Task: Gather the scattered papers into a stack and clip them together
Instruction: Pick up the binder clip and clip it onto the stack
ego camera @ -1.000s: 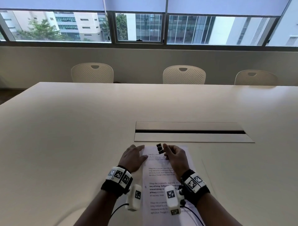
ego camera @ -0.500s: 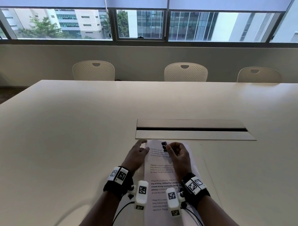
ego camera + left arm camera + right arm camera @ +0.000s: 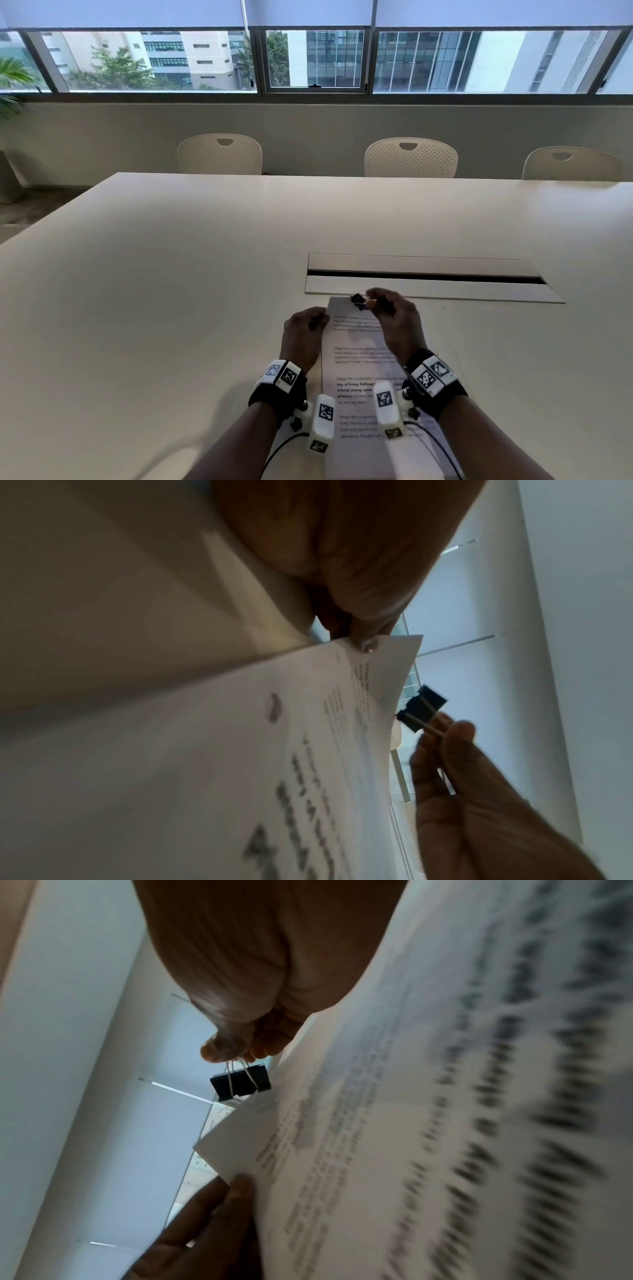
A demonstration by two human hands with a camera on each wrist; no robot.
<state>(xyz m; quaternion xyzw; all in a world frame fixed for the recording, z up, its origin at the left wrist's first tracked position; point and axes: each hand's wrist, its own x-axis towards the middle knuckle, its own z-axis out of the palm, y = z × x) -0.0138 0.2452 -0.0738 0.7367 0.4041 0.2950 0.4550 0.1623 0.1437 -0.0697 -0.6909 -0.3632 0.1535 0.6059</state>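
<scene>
- Now my left hand point(image 3: 303, 337) pinches the far left corner of the stack point(image 3: 363, 370), thumb on top and fingers point(image 3: 337, 627) curled under; that corner is lifted off the table point(image 3: 171, 308).
- To do this well, I think I should keep that pinch firm and the sheet edges flush, so nothing slides when the clip bites.
- Near the middle of the stack's far edge, the clip point(image 3: 358, 301) hangs just beside the paper; the left wrist view shows its mouth at the edge, but I cannot tell whether it is open or touching.
- On the right, my right hand point(image 3: 397, 325) has thumb and fingers closed tight on the clip's wire handles point(image 3: 240, 1073).
- I judge I need to squeeze those handles until the mouth gapes, push it fully over all the sheets, then release slowly.
- A shallow bite could miss the lower sheets, so I would seat it deep.
- Against the earlier frames: my left hand lay on the table beside the stack a second ago, fingers open; now it grips the corner.
- My right hand has carried the clip from above the printed text out to the far edge.
- My head has also shifted, so the slot point(image 3: 424, 275) sits more to the right.
</scene>
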